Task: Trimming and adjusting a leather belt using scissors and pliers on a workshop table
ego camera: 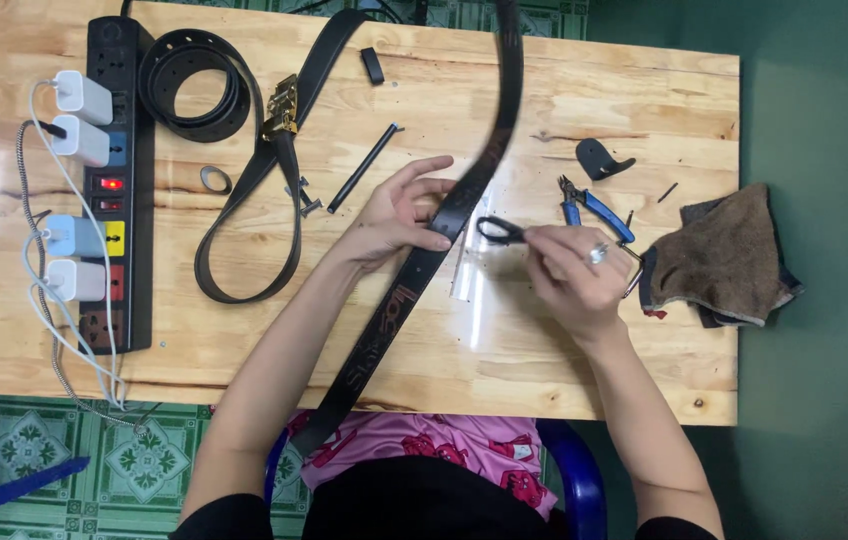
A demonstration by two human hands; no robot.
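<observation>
Pale knotty pine table (pixel 644 110) filling most of the view, glare streaking across its middle. Patterned green floor tiles (pixel 94 460) showing below its near-left corner, plain dark green floor (pixel 824 400) running along its right edge. Blue chair (pixel 579 480) sitting at the near edge.

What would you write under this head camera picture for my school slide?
Left hand steadies a long black belt while the right hand brings black scissors to it, over a wooden table.

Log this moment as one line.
left hand: steadies long black leather belt | right hand: holds small black-handled scissors at belt edge | surface: wooden table
</observation>
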